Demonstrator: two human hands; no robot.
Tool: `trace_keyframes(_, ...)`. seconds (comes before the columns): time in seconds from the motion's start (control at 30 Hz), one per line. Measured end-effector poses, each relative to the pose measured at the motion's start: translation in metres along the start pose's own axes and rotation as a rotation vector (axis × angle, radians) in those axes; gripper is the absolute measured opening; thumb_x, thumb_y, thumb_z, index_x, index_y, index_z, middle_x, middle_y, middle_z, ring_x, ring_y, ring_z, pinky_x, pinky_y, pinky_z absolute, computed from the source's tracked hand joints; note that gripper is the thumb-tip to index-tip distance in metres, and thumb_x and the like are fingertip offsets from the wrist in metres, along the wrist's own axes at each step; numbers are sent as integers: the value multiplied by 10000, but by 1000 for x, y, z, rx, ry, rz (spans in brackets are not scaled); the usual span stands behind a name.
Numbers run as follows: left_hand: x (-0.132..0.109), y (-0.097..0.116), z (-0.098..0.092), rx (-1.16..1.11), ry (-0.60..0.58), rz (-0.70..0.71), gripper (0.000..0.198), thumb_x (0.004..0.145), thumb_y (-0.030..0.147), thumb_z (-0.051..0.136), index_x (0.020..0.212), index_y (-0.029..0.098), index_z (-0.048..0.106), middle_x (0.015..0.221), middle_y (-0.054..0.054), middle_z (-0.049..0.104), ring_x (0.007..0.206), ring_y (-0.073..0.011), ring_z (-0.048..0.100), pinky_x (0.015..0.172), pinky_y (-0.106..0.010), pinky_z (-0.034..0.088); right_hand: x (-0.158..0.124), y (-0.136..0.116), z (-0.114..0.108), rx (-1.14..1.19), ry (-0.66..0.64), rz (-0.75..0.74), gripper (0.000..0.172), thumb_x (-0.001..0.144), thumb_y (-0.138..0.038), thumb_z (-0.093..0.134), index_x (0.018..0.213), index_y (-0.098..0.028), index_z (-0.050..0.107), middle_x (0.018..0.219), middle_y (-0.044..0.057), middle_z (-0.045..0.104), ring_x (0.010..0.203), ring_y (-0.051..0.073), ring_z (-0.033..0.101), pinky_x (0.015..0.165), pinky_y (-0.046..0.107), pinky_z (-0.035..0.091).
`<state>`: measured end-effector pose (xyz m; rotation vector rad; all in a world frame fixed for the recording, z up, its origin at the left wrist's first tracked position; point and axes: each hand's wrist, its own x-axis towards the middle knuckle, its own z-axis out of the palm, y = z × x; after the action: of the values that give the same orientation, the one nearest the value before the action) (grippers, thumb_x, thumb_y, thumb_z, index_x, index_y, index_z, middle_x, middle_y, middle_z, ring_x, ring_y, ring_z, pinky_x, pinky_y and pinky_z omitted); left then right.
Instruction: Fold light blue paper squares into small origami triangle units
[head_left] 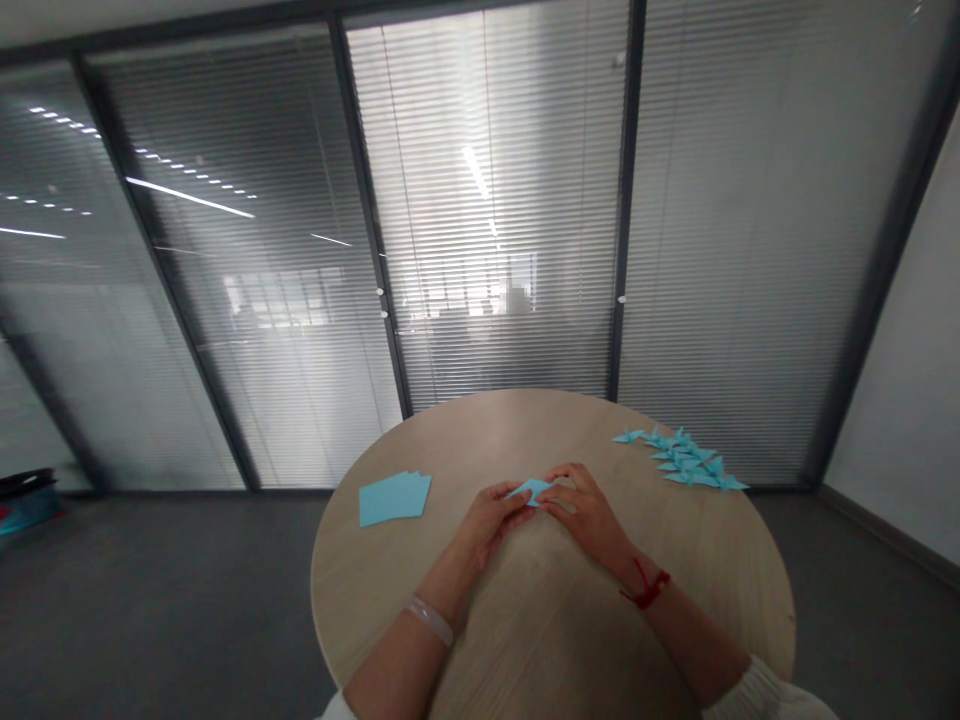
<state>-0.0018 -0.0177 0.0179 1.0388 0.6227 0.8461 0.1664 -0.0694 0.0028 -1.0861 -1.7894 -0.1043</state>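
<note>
A small folded piece of blue paper (535, 490) is held between my two hands above the middle of the table. My left hand (491, 518) pinches its left side, thumb on top. From the right, my right hand (585, 508) grips the other side with thumb and fingers. The fingers cover parts of the paper, so its full shape is hidden. Off to the left lies a loose stack of flat blue paper sheets (394, 499). Several folded blue paper cranes (686, 460) sit bunched together at the table's right rear.
The round wooden table (517, 425) has a curved edge all round. Behind it stand glass panels with blinds (495, 220) in dark frames. A dark and blue object (28, 500), too blurred to name, is on the floor at far left.
</note>
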Motion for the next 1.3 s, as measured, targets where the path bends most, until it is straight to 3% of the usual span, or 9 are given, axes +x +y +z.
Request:
trace_keyframes(0.23,3,-4,-1,4,-19,50,286,586,150,796,851,115,692,861,-61,709,772,-141,648,826,-247,497,1,0,1,27,-1,98,92,830,-261,603,813,-243,691,986,57,543,977,218,501,892,387,419)
trace_keyframes(0.63,1,-3,1,66,-33,59,362,550,240,821,863,106,697,866,-78,707,785,-148,641,848,-262,464,-2,7,10,161,56,262,73,788,-279,593,772,-214,622,949,45,569,935,199,544,880,368,427)
trace_keyframes(0.8,3,-6,-1,68,-44,62,380,561,253,813,892,108,694,835,-73,706,773,-153,640,842,-273,461,-2,10,14,267,95,409,127,720,-303,621,762,-210,545,810,20,596,803,198,579,768,346,476)
trace_keyframes(0.97,4,-7,-2,109,-41,69,424,540,273,825,901,96,689,806,-72,702,721,-141,634,803,-266,469,-3,16,18,479,77,570,329,649,-342,688,831,-223,441,753,-15,589,662,169,593,601,277,494)
trace_keyframes(1.3,6,-11,-3,176,-36,104,417,540,319,820,876,106,693,794,-71,703,693,-147,630,770,-279,480,-1,15,17,568,107,584,390,604,-349,723,829,-223,430,707,-29,558,604,156,576,530,254,474)
